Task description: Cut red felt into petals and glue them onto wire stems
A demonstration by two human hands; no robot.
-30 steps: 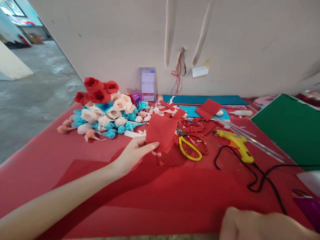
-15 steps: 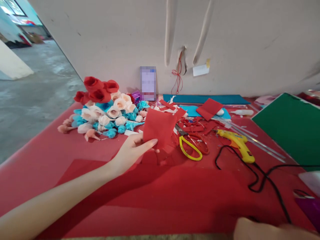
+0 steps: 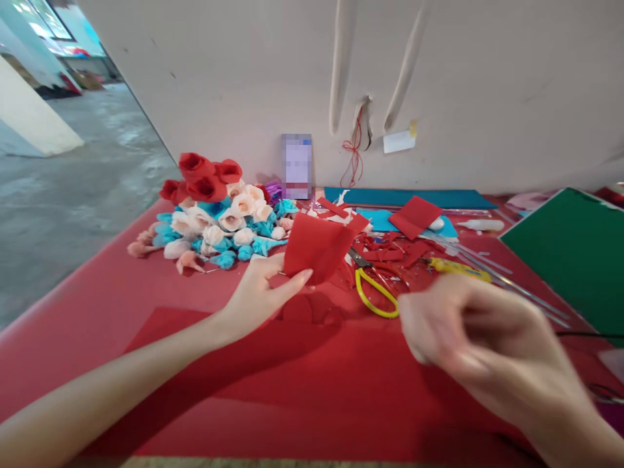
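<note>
My left hand [image 3: 266, 289] pinches a square piece of red paper [image 3: 314, 250] between thumb and fingers, holding it up above the table. On the right, my right hand [image 3: 478, 338] is curled closed and blurred; whatever lies in its fingers, if anything, cannot be made out. Just beyond it are scissors [image 3: 376, 296] with one yellow and one red handle, their blades partly behind the paper. A yellow glue gun [image 3: 461, 268] is mostly hidden behind my right hand. Beneath both hands a large red sheet [image 3: 312, 374] lies flat on the red tabletop [image 3: 82, 325].
Paper flowers [image 3: 219, 218] in red, white, pink and blue are heaped at the left. A phone [image 3: 297, 168] leans on the wall. Red scraps [image 3: 385, 250], another red square [image 3: 415, 218], a small glue bottle [image 3: 481, 225] and a green board [image 3: 570, 253] lie further right.
My right hand has risen from the lower right edge toward the middle, now covering much of the glue gun. My left hand keeps the red paper, which has tilted slightly. The view has shifted a little left.
</note>
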